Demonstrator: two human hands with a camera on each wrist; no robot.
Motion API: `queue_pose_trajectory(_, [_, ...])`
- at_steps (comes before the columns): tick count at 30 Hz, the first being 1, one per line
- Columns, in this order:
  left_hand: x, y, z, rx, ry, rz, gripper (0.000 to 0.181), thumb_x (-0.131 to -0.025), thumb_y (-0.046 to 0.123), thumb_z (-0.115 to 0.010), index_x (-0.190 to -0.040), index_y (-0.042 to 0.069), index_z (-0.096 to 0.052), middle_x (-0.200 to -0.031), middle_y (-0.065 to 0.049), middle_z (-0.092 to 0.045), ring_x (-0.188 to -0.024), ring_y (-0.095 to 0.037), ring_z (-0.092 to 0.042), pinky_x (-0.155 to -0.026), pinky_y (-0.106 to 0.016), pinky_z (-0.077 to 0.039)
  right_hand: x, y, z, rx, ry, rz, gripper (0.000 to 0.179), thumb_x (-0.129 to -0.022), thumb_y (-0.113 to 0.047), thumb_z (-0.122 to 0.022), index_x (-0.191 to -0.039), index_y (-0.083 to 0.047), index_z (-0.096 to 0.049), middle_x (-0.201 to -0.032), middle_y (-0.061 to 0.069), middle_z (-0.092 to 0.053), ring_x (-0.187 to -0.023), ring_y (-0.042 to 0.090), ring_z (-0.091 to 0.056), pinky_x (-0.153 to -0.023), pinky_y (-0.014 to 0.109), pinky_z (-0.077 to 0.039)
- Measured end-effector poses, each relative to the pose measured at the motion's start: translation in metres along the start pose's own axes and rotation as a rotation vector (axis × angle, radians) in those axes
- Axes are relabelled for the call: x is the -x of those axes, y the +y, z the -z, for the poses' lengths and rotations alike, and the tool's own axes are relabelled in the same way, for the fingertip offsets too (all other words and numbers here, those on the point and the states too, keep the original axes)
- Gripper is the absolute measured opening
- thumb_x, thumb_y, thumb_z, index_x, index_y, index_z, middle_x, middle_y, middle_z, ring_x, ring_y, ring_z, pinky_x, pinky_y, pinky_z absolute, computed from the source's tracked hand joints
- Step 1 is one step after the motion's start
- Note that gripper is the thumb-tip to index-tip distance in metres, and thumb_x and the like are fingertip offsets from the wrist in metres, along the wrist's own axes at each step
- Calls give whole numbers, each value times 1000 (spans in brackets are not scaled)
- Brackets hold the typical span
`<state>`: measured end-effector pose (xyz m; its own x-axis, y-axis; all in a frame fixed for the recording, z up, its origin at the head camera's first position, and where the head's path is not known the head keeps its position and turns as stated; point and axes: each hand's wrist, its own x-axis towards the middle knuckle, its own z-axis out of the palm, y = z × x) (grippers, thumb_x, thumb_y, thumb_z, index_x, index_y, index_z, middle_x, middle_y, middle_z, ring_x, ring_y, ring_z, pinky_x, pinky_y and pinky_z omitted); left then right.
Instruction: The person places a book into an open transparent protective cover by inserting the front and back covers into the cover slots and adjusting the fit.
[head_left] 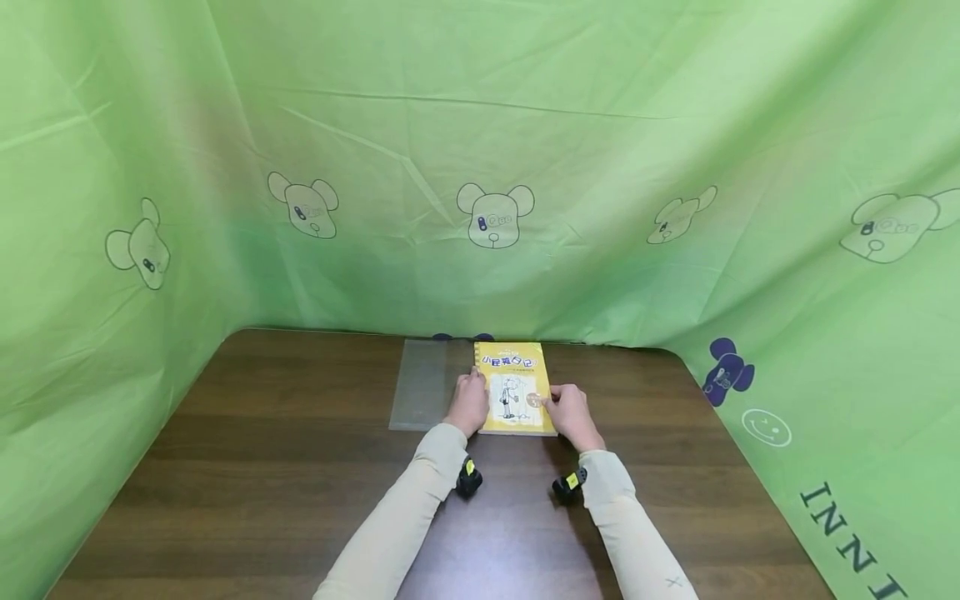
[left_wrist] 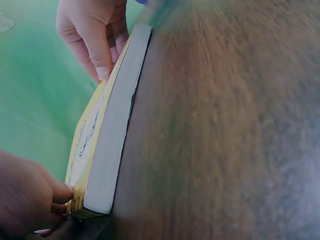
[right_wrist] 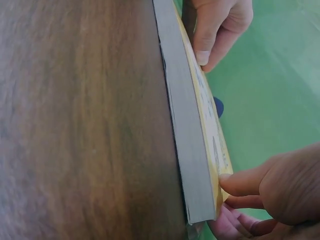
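Together, the left hand (head_left: 469, 403) and right hand (head_left: 573, 414) pinch opposite sides of a yellow book (head_left: 514, 393), its front facing up near the far edge of a wooden table (head_left: 285, 467), a clear plastic sheet (head_left: 422, 385) at the book's left.

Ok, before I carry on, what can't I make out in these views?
- Back cover of the yellow book: faces down, hidden by the book itself, head view.
- Small print on its front: too small, head view.
- Whether the clear sheet runs under it: book in the way, head view.
- Rest of the right hand: cut off by the top edge, left wrist view.
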<state>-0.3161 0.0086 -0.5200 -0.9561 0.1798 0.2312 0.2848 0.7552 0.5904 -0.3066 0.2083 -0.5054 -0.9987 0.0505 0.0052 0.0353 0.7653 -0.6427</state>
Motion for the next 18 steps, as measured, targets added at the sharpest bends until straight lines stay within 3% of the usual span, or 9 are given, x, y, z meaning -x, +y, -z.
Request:
queue_pose_trajectory(9, [6, 1, 3, 33, 20, 7, 22, -96, -4, -61, -113, -16, -66, -134, -38, -56, -115, -49, -59, -104, -50, -51, 5, -1, 0, -14, -39, -31, 30, -98, -7, -65, -125, 8, -69, -104, 17, -74, -79, 17, -64, -68, 28, -54])
queue_pose_trajectory(13, [6, 3, 5, 57, 58, 18, 7, -90, -8, -61, -86, -9, -67, -107, -29, -67, -100, -46, -64, -93, -50, -56, 7, -4, 0, 11, -31, -11, 29, -97, -6, -65, -122, 8, -70, -102, 16, -74, -78, 17, -63, -66, 28, -53])
queue_pose_trajectory(18, [6, 4, 7, 16, 68, -12, 20, -84, -12, -62, -68, 0, -59, -90, -21, -65, -88, -41, -65, -86, -49, -58, 9, -7, 3, 47, -12, 29, 30, -97, -7, -66, -122, 9, -69, -107, 19, -73, -85, 21, -64, -72, 33, -56])
